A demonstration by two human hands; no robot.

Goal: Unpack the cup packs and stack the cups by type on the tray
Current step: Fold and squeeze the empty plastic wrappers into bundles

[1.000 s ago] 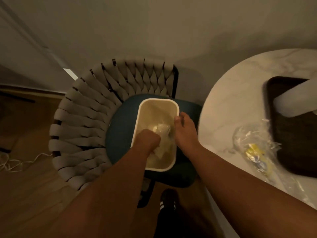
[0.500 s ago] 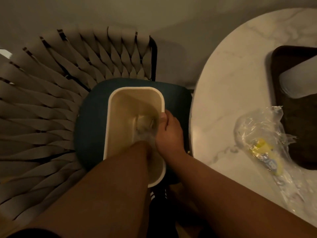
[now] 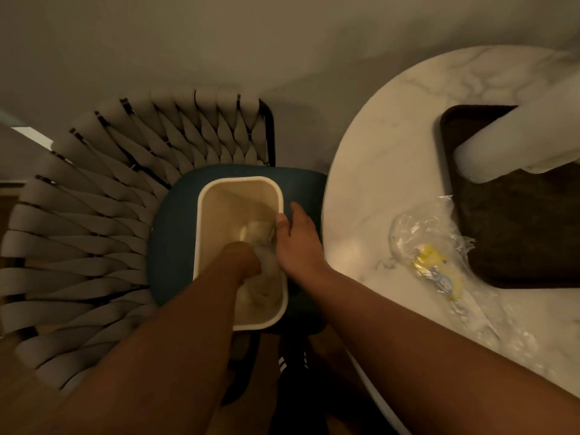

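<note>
Marble table [image 3: 392, 146] beside chair [image 3: 94, 215]; left hand [image 3: 241, 259] fisted on wrap [image 3: 266, 271] inside bin [image 3: 201, 233] — right hand [image 3: 298, 240] grips its rim.

No text, brand or number can be read anywhere. The only printed thing is a yellow and blue label [image 3: 434, 273] inside the crumpled clear plastic wrapper [image 3: 430, 243] near the table's [image 3: 392, 127] near edge, and its lettering is too blurred to read.
</note>
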